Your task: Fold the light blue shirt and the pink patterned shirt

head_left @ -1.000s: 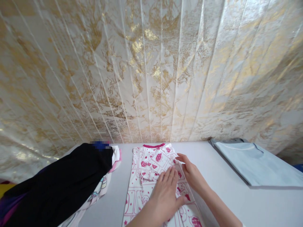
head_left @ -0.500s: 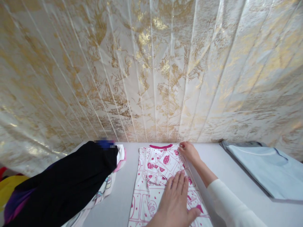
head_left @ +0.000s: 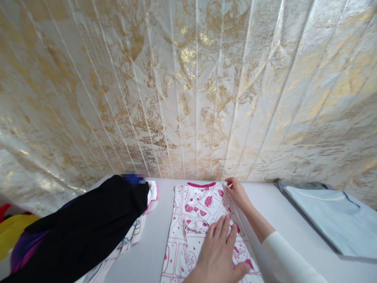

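Observation:
A white shirt (head_left: 176, 239) with pink cartoon print and a dark pink neckband lies on the table in front of me, its sides and sleeves folded inward. My left hand (head_left: 219, 251) rests flat on the middle of the shirt, palm down and fingers slightly spread. At the far right corner of the shirt, by the shoulder, my right hand (head_left: 238, 193) has its thumb and fingers curled together at the fabric's edge. Part of the shirt's lower body is hidden under my left hand.
To the left is a heap of clothes with a black garment (head_left: 88, 224) on top and a yellow one (head_left: 17, 230) beside it. Folded light blue and grey garments (head_left: 326, 216) are stacked at the right. A gold-patterned sheet (head_left: 188, 98) hangs behind the white table (head_left: 135, 251).
The view has shifted slightly. My left hand stays flat on the shirt, and my right hand stays at its shoulder corner with only a small shift of the fingers.

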Tool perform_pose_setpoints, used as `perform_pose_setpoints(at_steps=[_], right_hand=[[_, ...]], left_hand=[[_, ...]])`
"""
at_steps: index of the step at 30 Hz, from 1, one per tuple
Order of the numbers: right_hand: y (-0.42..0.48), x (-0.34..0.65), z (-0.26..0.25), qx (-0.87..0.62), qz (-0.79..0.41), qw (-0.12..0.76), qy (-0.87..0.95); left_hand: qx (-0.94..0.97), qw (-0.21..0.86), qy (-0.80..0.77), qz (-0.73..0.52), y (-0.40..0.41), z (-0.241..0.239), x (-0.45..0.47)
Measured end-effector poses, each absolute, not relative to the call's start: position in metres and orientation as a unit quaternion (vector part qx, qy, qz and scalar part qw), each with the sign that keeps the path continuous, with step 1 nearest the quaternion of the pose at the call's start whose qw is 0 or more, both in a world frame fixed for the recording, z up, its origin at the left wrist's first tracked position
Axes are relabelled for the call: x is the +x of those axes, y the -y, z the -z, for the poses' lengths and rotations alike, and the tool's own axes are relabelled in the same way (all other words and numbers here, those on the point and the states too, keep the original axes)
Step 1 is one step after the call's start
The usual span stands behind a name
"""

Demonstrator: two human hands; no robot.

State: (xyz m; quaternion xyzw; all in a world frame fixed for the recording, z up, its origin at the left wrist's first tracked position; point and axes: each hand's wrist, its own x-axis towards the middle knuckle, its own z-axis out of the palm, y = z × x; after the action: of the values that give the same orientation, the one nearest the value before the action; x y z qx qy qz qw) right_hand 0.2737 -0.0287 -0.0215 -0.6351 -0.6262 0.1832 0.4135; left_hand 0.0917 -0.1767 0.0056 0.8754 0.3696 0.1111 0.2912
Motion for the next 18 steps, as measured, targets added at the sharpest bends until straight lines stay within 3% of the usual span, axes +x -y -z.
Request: perform_pose_setpoints(at_steps=[6,18], right_hand=[[0.066,0.261,0.025,-0.57,-0.344,0.455,0.592],[0.09,0.247,0.015,-0.497,-0.496,0.522,0.484]], left_hand=[[0.873,0.262,-0.392,-0.123,0.179,-0.002,0.093],[0.868,0.259,-0.407,-0.122,0.182,-0.006,0.093]])
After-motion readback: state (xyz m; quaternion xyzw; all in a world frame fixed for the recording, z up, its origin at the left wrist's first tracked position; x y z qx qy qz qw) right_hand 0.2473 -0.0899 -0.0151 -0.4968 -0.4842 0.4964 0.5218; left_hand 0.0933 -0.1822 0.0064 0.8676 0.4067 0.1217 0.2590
